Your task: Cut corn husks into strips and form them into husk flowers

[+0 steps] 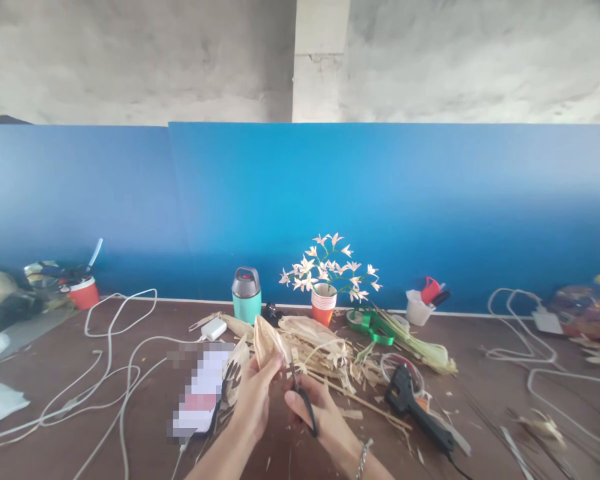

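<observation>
My left hand (255,387) pinches a dry, tan corn husk (267,340), which stands up above the fingers. In my right hand (316,403) is a pair of scissors (307,407) with dark handles. The blades point up towards the husk's right edge; whether they touch it I cannot tell. Behind both hands lies a loose heap of corn husks (315,330) and cut strips. A stack of paper cups (323,308) beyond it holds white husk-like flowers (325,267) on green stems.
A phone (200,393) and white cables (125,373) lie to the left. A teal flask (247,300) stands at the back. To the right are a black glue gun (417,407), green ribbon (375,327) and a white cup (419,308). A blue partition (300,200) closes the table's far edge.
</observation>
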A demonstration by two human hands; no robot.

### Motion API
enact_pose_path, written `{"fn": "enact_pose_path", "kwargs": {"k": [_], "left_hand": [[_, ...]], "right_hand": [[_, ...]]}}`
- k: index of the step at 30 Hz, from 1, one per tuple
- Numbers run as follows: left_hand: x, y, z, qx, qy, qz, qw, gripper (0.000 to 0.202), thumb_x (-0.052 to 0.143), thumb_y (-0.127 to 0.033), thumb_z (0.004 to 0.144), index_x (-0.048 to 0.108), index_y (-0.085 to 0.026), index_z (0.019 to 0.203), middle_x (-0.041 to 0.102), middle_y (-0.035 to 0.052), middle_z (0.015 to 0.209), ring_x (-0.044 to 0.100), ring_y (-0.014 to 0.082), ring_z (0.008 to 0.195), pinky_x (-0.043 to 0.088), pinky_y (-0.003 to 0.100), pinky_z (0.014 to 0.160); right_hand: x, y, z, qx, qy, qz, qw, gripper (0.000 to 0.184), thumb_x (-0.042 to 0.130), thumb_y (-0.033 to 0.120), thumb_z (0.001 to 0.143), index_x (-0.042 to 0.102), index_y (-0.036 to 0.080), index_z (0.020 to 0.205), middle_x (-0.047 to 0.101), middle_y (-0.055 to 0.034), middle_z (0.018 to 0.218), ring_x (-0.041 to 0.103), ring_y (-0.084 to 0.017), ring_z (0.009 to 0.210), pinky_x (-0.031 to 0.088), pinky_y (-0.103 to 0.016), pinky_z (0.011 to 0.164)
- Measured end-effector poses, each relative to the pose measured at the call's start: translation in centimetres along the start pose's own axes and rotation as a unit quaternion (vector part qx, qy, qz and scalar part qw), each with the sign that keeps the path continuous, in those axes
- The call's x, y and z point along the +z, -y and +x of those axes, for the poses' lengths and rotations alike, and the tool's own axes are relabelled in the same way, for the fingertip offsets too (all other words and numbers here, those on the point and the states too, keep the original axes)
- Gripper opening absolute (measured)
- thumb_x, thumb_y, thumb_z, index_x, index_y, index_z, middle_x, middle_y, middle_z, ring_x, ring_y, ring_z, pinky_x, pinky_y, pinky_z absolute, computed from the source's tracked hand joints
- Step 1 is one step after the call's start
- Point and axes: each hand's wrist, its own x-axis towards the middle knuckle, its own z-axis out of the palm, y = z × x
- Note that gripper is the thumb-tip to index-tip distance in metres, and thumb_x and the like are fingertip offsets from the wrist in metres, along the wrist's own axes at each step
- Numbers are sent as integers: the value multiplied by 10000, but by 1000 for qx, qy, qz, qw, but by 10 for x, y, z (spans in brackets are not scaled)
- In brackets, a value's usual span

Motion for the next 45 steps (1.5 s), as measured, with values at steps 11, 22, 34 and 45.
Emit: {"fn": "enact_pose_path", "kwargs": {"k": [11, 22, 34, 45], "left_hand": [[0, -1, -1, -21, 32, -21, 999, 256, 815, -262, 563, 650, -137, 713, 603, -17, 607, 504, 85, 546, 404, 199, 545], [-3, -3, 5, -21, 11, -2, 1000, 293, 833, -283, 521, 649, -127, 688, 595, -13, 577, 503, 90, 507, 420, 223, 527], [-2, -10, 4, -51, 17, 5, 999, 293, 842, -261, 517, 650, -126, 692, 611, -6, 574, 513, 87, 529, 422, 206, 538], [-4, -17, 7, -47, 55, 28, 997, 246, 833, -226, 517, 675, -122, 674, 616, 5, 602, 522, 98, 551, 406, 204, 536]], "right_hand": [[1, 2, 1, -21, -16, -4, 1000, 548, 692, 655, 569, 531, 165, 755, 427, 82, 475, 355, -54, 409, 282, -182, 397], [1, 0, 2, -29, -29, -14, 999, 537, 703, 652, 555, 560, 166, 734, 413, 84, 453, 332, -46, 361, 266, -182, 357], [-5, -4, 4, -13, -34, -24, 999, 493, 752, 577, 550, 579, 160, 750, 440, 83, 465, 336, -37, 345, 255, -169, 331], [-9, 1, 3, 17, -22, -58, 998, 452, 759, 533, 559, 564, 165, 732, 433, 91, 450, 346, -37, 339, 268, -162, 322]]}}
